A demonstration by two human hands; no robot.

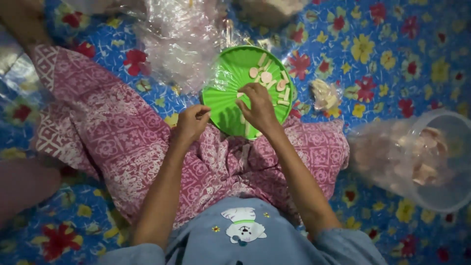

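Note:
A green ribbed plate point(225, 93) rests on my lap, over pink patterned cloth point(113, 132). Several small tan wooden spoons point(267, 76) lie on its far right side. My right hand point(256, 107) reaches onto the plate, fingertips pinched on one of the wooden pieces near its middle. My left hand point(192, 121) sits at the plate's near left rim with its fingers curled in; I cannot see anything in it.
Crumpled clear plastic bags point(179, 37) lie beyond the plate. A small clear packet of wooden pieces point(325, 94) lies to its right on the blue flowered mat point(392, 54). A clear plastic bag of more pieces point(417, 157) sits at far right.

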